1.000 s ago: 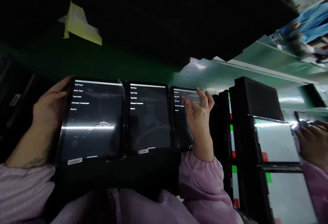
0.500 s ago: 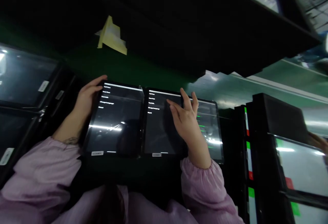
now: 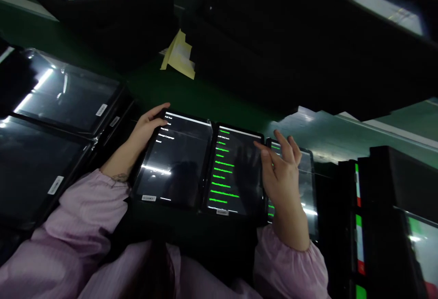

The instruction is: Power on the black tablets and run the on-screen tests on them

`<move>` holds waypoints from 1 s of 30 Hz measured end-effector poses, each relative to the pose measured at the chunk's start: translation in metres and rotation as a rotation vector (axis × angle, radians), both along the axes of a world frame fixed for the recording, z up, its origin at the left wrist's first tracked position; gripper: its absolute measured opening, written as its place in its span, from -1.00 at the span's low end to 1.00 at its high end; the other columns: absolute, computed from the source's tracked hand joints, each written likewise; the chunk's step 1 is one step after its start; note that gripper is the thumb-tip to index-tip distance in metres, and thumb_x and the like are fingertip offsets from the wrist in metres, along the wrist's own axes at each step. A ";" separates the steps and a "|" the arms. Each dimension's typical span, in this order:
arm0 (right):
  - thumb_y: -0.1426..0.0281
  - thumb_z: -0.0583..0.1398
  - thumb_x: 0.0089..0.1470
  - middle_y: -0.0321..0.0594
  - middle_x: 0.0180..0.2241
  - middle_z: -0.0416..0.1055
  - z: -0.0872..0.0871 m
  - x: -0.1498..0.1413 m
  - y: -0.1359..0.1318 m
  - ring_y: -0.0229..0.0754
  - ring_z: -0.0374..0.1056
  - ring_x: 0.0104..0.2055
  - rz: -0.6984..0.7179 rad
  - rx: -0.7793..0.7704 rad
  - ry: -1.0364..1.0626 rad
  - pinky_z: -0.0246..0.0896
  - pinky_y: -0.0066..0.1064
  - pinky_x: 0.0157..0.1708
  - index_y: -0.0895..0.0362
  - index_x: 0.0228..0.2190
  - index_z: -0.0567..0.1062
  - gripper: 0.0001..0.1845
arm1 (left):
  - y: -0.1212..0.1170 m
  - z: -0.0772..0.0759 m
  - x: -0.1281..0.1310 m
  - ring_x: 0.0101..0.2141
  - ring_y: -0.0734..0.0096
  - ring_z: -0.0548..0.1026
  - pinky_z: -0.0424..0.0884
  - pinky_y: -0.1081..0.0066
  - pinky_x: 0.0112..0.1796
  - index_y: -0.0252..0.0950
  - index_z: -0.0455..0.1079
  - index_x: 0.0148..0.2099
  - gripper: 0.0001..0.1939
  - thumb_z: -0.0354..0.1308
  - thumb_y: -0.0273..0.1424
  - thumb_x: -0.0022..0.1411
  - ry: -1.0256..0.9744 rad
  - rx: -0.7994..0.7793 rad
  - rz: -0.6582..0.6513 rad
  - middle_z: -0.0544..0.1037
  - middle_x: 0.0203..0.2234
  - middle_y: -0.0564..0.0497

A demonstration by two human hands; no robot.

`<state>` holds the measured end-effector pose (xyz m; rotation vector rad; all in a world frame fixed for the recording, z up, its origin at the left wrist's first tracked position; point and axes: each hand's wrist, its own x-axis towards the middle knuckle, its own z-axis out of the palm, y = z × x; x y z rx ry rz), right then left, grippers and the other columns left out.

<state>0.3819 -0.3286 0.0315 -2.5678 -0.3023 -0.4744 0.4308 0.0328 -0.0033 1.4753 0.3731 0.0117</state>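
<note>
The middle tablet (image 3: 248,189) lies on the green table (image 3: 226,96), right in front of the person. Its screen has a long list in green words. I can make out "LCD test" and "Speaker Test", but most lines are blurry. The right hand (image 3: 275,157) is open over its right side, fingers spread, with one finger pointing at the screen. I cannot tell if it touches.

Just left of the middle tablet is the left tablet (image 3: 181,171). The left hand (image 3: 152,123) holds its top left corner, thumb in front. This screen says "Full Test", "Test Info", "Change Language" and "Reset". The little white stickers on both tablets are too small to read.

Just right of the middle tablet is the right tablet (image 3: 310,178), partly behind the right hand, with green words too. Beyond the middle tablet sits a bit of yellow paper (image 3: 179,59).
</note>
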 end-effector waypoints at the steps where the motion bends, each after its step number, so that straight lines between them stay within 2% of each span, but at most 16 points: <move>1: 0.18 0.01 0.44 -0.06 0.36 0.26 0.000 0.000 0.001 0.31 -0.05 0.48 0.005 -0.002 0.004 -0.02 0.42 0.34 0.04 -0.01 0.66 -0.53 | 0.000 -0.001 0.001 -0.07 0.02 0.57 0.45 -0.01 0.13 -0.20 0.58 0.15 -0.33 0.32 -0.35 -0.10 -0.014 -0.024 0.005 0.64 -0.07 -0.04; 4: 0.19 0.00 0.45 -0.08 0.36 0.27 0.002 -0.002 0.006 0.30 -0.05 0.48 0.048 -0.017 0.034 0.01 0.41 0.34 0.03 -0.03 0.67 -0.54 | 0.001 -0.001 0.003 0.06 0.00 0.52 0.38 0.06 0.22 -0.29 0.59 0.10 -0.39 0.26 -0.35 -0.07 -0.059 -0.097 0.018 0.61 0.02 -0.11; 7: 0.21 -0.01 0.45 -0.10 0.38 0.22 0.004 -0.004 0.011 0.30 -0.10 0.50 0.104 -0.042 0.072 0.03 0.39 0.34 0.03 -0.03 0.67 -0.53 | 0.000 0.000 0.003 0.10 -0.04 0.50 0.35 0.05 0.24 -0.35 0.56 0.13 -0.35 0.25 -0.35 -0.07 -0.062 -0.094 0.009 0.60 0.05 -0.16; 13: 0.22 0.03 0.44 -0.10 0.41 0.18 0.005 -0.007 0.016 0.31 -0.16 0.51 0.185 -0.073 0.100 -0.06 0.39 0.39 0.05 -0.03 0.68 -0.56 | 0.000 0.004 0.001 0.26 -0.08 0.36 0.17 0.06 0.36 -0.34 0.55 0.12 -0.34 0.25 -0.37 -0.11 -0.082 -0.131 -0.011 0.53 0.16 -0.14; 19: 0.20 0.03 0.44 -0.13 0.40 0.21 0.006 -0.008 0.009 0.33 -0.16 0.51 0.209 -0.076 0.123 -0.01 0.40 0.37 0.05 -0.04 0.69 -0.55 | 0.014 -0.001 -0.004 0.36 -0.15 0.23 0.11 -0.04 0.39 -0.24 0.42 0.28 -0.12 0.29 -0.43 -0.21 -0.060 -0.159 -0.132 0.42 0.28 -0.15; 23: 0.13 0.02 0.43 -0.11 0.33 0.34 0.021 -0.008 -0.013 0.30 0.03 0.46 0.111 -0.051 0.062 0.11 0.32 0.31 0.02 -0.08 0.70 -0.52 | 0.022 -0.007 -0.004 0.40 -0.22 0.16 0.17 -0.08 0.37 -0.15 0.27 0.41 0.06 0.37 -0.45 -0.23 -0.077 -0.105 -0.245 0.31 0.37 -0.12; 26: 0.07 0.02 0.41 -0.07 0.23 0.46 0.037 -0.010 -0.036 0.23 0.27 0.34 -0.032 -0.037 0.036 0.23 0.16 0.23 0.03 -0.10 0.70 -0.49 | 0.024 -0.007 -0.005 0.42 -0.24 0.11 0.18 -0.09 0.37 -0.12 0.13 0.49 0.17 0.45 -0.41 -0.20 -0.078 -0.016 -0.313 0.21 0.43 -0.10; 28: 0.05 0.03 0.39 -0.04 0.07 0.57 0.046 -0.011 -0.050 0.13 0.47 0.13 -0.157 -0.015 0.030 0.33 -0.01 0.07 0.07 -0.15 0.71 -0.46 | 0.024 -0.005 -0.004 0.42 -0.25 0.08 0.15 -0.12 0.37 -0.15 0.04 0.52 0.20 0.47 -0.38 -0.14 -0.088 0.061 -0.352 0.16 0.46 -0.08; 30: 0.02 0.03 0.36 -0.07 -0.21 0.62 0.050 -0.012 -0.061 -0.01 0.54 -0.16 -0.257 -0.002 0.094 0.34 -0.18 -0.16 0.10 -0.24 0.72 -0.42 | 0.023 -0.003 -0.003 0.42 -0.21 0.08 0.09 -0.16 0.39 -0.21 -0.02 0.53 0.17 0.42 -0.41 -0.08 -0.104 0.079 -0.354 0.16 0.46 -0.07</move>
